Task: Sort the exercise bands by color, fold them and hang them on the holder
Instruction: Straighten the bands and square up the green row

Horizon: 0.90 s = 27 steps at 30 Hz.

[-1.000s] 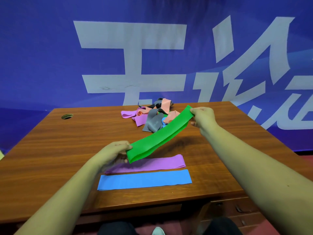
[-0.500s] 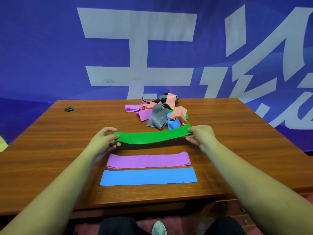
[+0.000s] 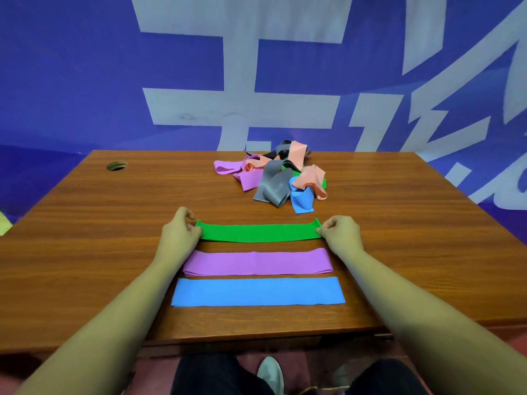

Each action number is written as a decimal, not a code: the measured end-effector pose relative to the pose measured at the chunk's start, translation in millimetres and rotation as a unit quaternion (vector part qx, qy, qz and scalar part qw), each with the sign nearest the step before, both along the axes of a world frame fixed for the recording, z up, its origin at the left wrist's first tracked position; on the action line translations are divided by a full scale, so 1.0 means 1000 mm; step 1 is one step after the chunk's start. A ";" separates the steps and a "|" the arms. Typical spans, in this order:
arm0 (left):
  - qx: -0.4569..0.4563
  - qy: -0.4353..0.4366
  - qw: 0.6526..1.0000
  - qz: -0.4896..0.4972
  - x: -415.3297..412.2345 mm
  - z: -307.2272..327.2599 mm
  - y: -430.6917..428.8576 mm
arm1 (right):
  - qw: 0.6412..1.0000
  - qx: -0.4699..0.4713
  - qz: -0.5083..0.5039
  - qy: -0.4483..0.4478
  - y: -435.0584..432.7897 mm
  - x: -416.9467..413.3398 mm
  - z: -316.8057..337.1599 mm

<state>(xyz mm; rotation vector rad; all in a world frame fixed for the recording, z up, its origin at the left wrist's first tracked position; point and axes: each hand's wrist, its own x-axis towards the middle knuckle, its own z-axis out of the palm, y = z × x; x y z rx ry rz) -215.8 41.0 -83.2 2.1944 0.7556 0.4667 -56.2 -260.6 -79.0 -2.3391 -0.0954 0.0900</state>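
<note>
Now both hands, left hand (image 3: pixel 179 235) and right hand (image 3: pixel 342 233), pinch green band (image 3: pixel 259 232) ends.

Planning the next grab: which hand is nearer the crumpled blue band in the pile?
Right. The right hand pinches the green band at its right end, just this side of the crumpled blue band; the left hand pinches the other end, farther off to the left.
</note>
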 end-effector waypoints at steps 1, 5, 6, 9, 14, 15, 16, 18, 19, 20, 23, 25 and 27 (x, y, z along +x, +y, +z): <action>0.018 -0.001 1.000 -0.009 -0.001 -0.001 -0.002 | 1.000 -0.005 -0.001 -0.005 0.000 0.001 -0.002; 0.044 0.007 0.999 -0.030 -0.006 -0.005 -0.002 | 0.999 0.016 0.005 -0.029 -0.004 -0.005 -0.007; 0.047 0.012 0.998 -0.032 -0.007 -0.004 -0.001 | 0.999 0.020 0.018 -0.041 -0.006 -0.009 -0.009; 0.076 0.030 0.996 -0.042 -0.008 -0.006 0.001 | 0.995 -0.012 0.061 -0.075 -0.009 -0.019 -0.014; 0.156 0.057 0.984 -0.062 -0.010 -0.015 0.008 | 0.992 -0.031 0.070 -0.099 -0.008 -0.018 -0.019; 0.155 0.062 0.984 -0.059 -0.009 -0.014 0.010 | 0.993 -0.021 0.065 -0.095 -0.007 -0.016 -0.018; 0.158 0.068 0.984 -0.051 -0.008 -0.011 0.010 | 0.994 -0.009 0.060 -0.090 -0.006 -0.012 -0.015; 0.168 0.063 0.983 -0.035 0.001 -0.005 0.010 | 0.994 0.000 0.055 -0.091 -0.002 -0.002 -0.006; 0.173 0.050 0.983 -0.036 0.008 -0.002 0.009 | 0.994 -0.003 0.058 -0.097 0.002 0.004 0.000; 0.174 0.040 0.983 -0.045 0.017 0.001 0.005 | 0.993 -0.006 0.063 -0.101 0.007 0.010 0.005; 0.169 0.026 0.980 -0.103 0.053 0.010 -0.014 | 0.991 -0.006 0.081 -0.104 0.028 0.029 0.016; 0.142 0.028 0.982 -0.125 0.079 0.016 -0.031 | 0.987 -0.015 0.103 -0.124 0.044 0.040 0.019; 0.111 0.026 0.984 -0.140 0.106 0.015 -0.043 | 0.983 -0.018 0.137 -0.122 0.058 0.049 0.018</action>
